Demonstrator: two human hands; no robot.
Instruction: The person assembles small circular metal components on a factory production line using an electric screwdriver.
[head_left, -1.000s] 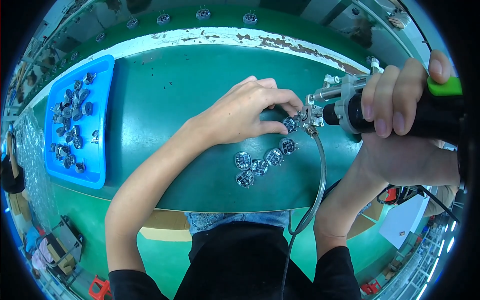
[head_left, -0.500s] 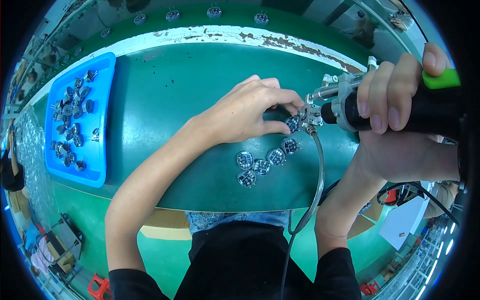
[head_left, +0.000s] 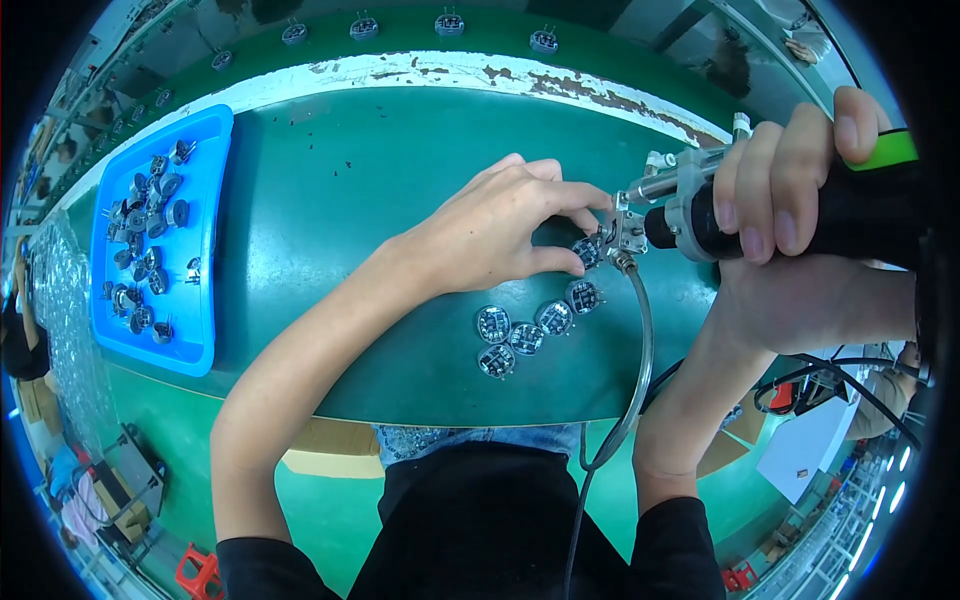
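With thumb and fingers, my left hand (head_left: pixel 495 225) grips the edge of a small round electronic part (head_left: pixel 586 251) on the green table. My right hand (head_left: pixel 775 190) is wrapped round a black power screwdriver (head_left: pixel 865 215) with a green patch. A metal nose block (head_left: pixel 624 232) at the tool's front end meets that part, so its tip and the contact point are hidden. Below my left hand lie several similar round parts, including one (head_left: pixel 583 295) nearest the hand and another (head_left: pixel 495 360) nearest my body.
A blue tray (head_left: pixel 222 240) at the left holds many dark round parts. A clear hose (head_left: pixel 645 340) runs from the tool over the table's near edge. Beyond a worn white ledge (head_left: pixel 400 70), a green conveyor (head_left: pixel 500 35) carries spaced round parts.
Parts on the far conveyor have shifted to the right. The screwdriver's rear has turned slightly in my right hand. My left hand keeps its grip on the round part.
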